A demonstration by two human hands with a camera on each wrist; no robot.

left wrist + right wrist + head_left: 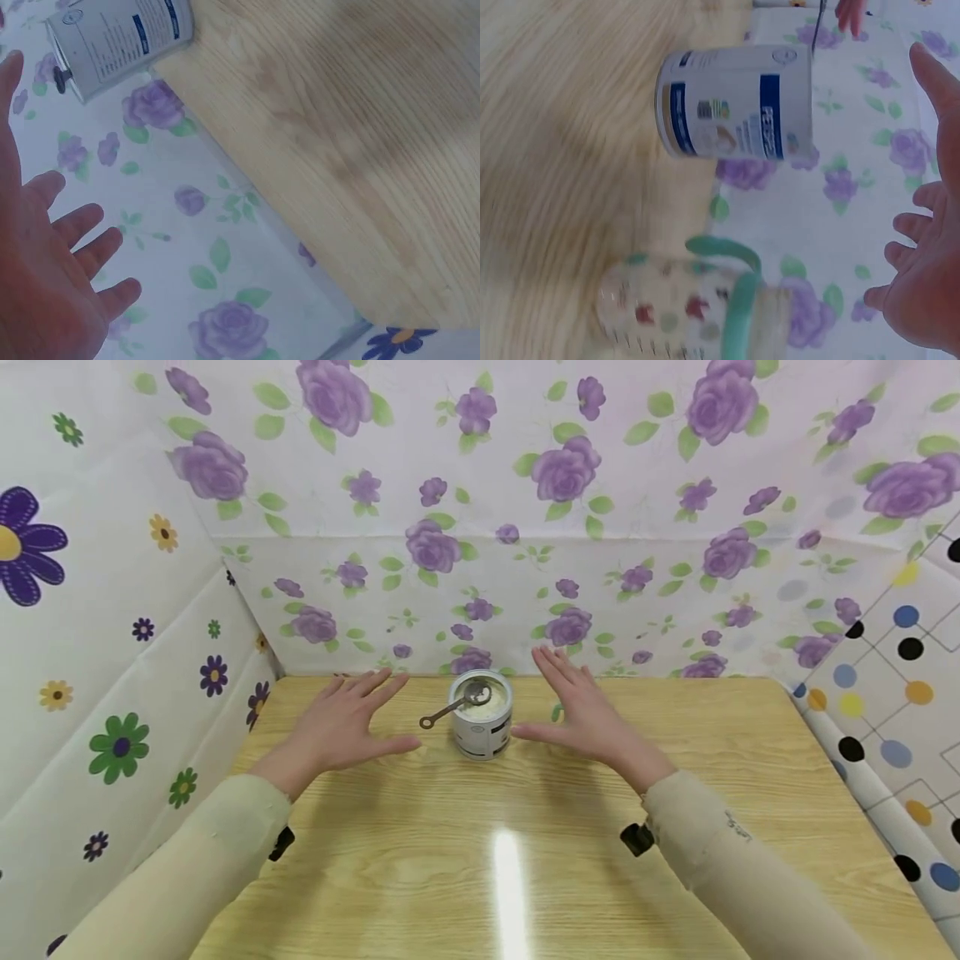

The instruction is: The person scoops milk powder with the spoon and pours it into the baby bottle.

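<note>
An open white tin [471, 742] with pale powder [491, 706] inside stands upright at the table's back edge. A dark metal spoon [447, 710] lies across its rim, the ring-ended handle sticking out leftward. My left hand [341, 722] hovers to the left of the tin with fingers spread, apart from it. On the tin's other side is my right hand [588, 714], fingers extended and thumb near the tin's wall; it holds nothing. A clear baby bottle [667, 311] with a mint-green handle [724, 247] stands beside the tin, mostly hidden behind my right hand in the head view.
The wood-grain table [420, 852] ends right behind the tin, where a rose-patterned cloth [487, 568] hangs. Flower-patterned cloth [112, 693] borders the left side, dotted cloth [885, 693] the right. A strip of glare [510, 893] shows on the tabletop.
</note>
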